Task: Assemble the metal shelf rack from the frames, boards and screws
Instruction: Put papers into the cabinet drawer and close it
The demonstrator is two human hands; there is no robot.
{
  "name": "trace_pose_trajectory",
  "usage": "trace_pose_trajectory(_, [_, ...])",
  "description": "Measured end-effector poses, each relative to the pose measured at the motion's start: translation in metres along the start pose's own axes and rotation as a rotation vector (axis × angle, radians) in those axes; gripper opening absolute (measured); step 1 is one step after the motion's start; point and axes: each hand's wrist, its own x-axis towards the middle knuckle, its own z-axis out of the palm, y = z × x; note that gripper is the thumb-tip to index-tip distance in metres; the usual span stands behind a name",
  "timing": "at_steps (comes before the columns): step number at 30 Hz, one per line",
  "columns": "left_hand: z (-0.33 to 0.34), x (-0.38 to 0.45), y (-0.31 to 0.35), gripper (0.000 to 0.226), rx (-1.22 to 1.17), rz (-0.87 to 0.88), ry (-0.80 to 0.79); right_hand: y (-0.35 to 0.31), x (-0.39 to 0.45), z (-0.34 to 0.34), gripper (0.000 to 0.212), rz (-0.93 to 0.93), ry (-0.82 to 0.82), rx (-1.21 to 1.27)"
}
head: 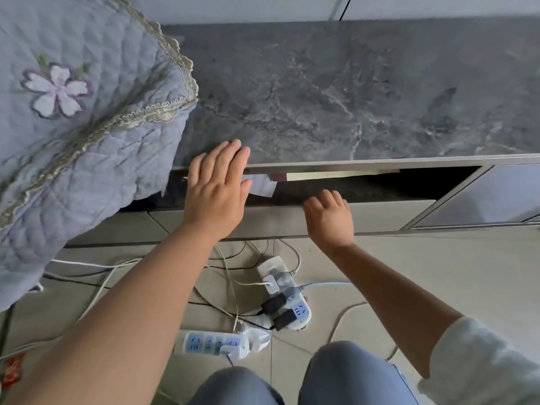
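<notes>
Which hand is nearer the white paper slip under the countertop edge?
Left. The left hand overlaps the paper slip; the right hand sits off to its right, apart.
</notes>
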Motion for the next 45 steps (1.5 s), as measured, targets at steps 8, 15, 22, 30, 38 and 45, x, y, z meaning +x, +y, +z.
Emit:
trace_pose_trajectory(8, [-0.005, 0.001, 0.001, 0.044, 0.009, -0.021, -0.051, -0.007, 0.0, -0.007, 0.022, 0.066, -0.168, 0.02])
trace_pose_trajectory(15, [-0.017, 0.005, 0.004, 0.048, 0.004, -0.037, -0.179, -0.002, -0.02, -0.011, 0.031, 0.021, -0.167, -0.032])
trace_pose_trajectory(22, [-0.031, 0.005, 0.012, 0.056, 0.011, -0.109, -0.335, 0.002, -0.064, -0.05, 0.016, -0.122, -0.457, 0.079])
trace_pose_trajectory(30, [-0.04, 0.005, 0.022, 0.06, 0.038, -0.162, -0.45, 0.011, -0.059, -0.077, 0.036, -0.064, -0.952, 0.23])
trace_pose_trajectory(38, [-0.047, 0.028, 0.012, 0.055, -0.037, -0.157, -0.522, 0.041, -0.025, -0.016, 0.036, 0.113, -0.644, -0.073])
trace_pose_trajectory(45, [-0.044, 0.028, 0.008, 0.059, -0.031, -0.174, -0.614, 0.043, -0.028, 0.02, 0.041, 0.108, -0.669, -0.357])
